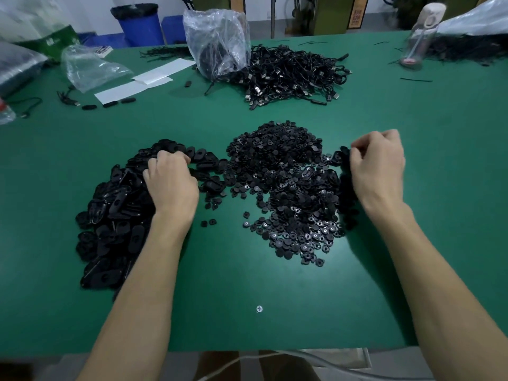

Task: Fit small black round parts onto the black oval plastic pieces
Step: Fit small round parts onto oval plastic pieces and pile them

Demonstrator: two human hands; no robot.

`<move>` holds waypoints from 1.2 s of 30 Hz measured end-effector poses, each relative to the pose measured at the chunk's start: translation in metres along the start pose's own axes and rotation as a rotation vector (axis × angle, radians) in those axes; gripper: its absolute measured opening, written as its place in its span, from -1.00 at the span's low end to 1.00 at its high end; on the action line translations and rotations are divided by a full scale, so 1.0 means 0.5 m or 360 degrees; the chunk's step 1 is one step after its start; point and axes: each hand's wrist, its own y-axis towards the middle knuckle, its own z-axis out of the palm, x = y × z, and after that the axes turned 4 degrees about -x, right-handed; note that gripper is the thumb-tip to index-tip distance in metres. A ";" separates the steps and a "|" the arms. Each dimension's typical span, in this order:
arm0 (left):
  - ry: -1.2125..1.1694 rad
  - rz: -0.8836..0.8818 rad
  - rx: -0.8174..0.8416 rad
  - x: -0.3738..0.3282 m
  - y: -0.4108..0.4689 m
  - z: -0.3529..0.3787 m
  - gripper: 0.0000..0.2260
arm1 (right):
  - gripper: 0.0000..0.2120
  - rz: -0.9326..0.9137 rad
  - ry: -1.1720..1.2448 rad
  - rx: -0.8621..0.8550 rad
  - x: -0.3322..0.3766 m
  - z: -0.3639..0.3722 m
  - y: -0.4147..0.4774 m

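Note:
A heap of black oval plastic pieces (115, 215) lies on the left of the green table (233, 284). My left hand (171, 182) rests on the top of this heap, its fingers curled down round an oval piece. A heap of small black round parts (277, 166) fills the middle and spreads toward me. My right hand (378, 166) hovers at that heap's right edge, fingers curled, its fingertips pinching a black oval piece (343, 155). More black pieces (347, 193) lie in shadow under the right wrist.
A tangle of black cables (291, 75) and a clear plastic bag (220, 42) sit at the back centre. White paper strips (137, 83), another bag (88, 64) and loose oval pieces (110, 104) are at back left. A bottle (420, 34) stands at back right. A screw head (259, 308) sits near me.

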 end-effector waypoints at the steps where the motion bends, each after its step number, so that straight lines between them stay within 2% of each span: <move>1: 0.0033 -0.0010 0.0040 0.008 0.002 0.003 -0.58 | -0.80 0.0024 -0.0076 0.0021 -0.008 -0.001 0.003; 6: 0.0024 -0.0031 0.0036 0.020 0.011 0.014 -0.77 | -0.72 0.0059 -0.0436 0.0117 -0.010 0.003 0.002; 9: 0.0058 -0.0087 0.0006 0.020 0.010 0.014 -0.84 | -0.76 -0.0093 -0.0363 0.0163 0.006 0.009 -0.007; 13: 0.0041 -0.0116 -0.0154 0.010 0.011 0.011 -0.82 | -0.64 -0.0414 -0.0204 0.0621 0.041 0.025 -0.034; 15: -0.0239 -0.0043 -0.0265 -0.002 0.011 0.002 -0.81 | -0.67 -0.0500 -0.0181 0.0753 0.050 0.039 -0.048; 17: -0.0776 -0.0012 -0.0144 -0.026 0.001 -0.009 -0.84 | -0.77 -0.0554 -0.0120 0.0738 0.054 0.047 -0.057; 19: -0.1243 -0.0011 0.0142 -0.058 -0.019 -0.014 -0.90 | -0.85 -0.0563 -0.0056 0.0724 0.058 0.048 -0.059; 22: -0.1545 0.0129 0.0573 -0.099 -0.051 -0.003 -0.89 | -0.90 -0.0512 0.0085 0.0743 0.062 0.048 -0.063; 24: -0.1642 0.0190 0.0734 -0.118 -0.070 0.011 -0.88 | -0.92 -0.0497 0.0132 0.0686 0.063 0.048 -0.064; 28: -0.1735 0.0212 0.0869 -0.127 -0.090 0.028 -0.91 | -0.92 -0.0485 0.0206 0.0584 0.065 0.044 -0.064; 33: -0.1960 0.0008 0.0868 -0.127 -0.095 0.028 -0.95 | -0.95 -0.0172 0.0865 0.0578 0.076 0.035 -0.067; 36: -0.2027 -0.0117 0.0858 -0.125 -0.096 0.032 -0.88 | -0.95 0.0051 0.1189 0.0650 0.078 0.038 -0.069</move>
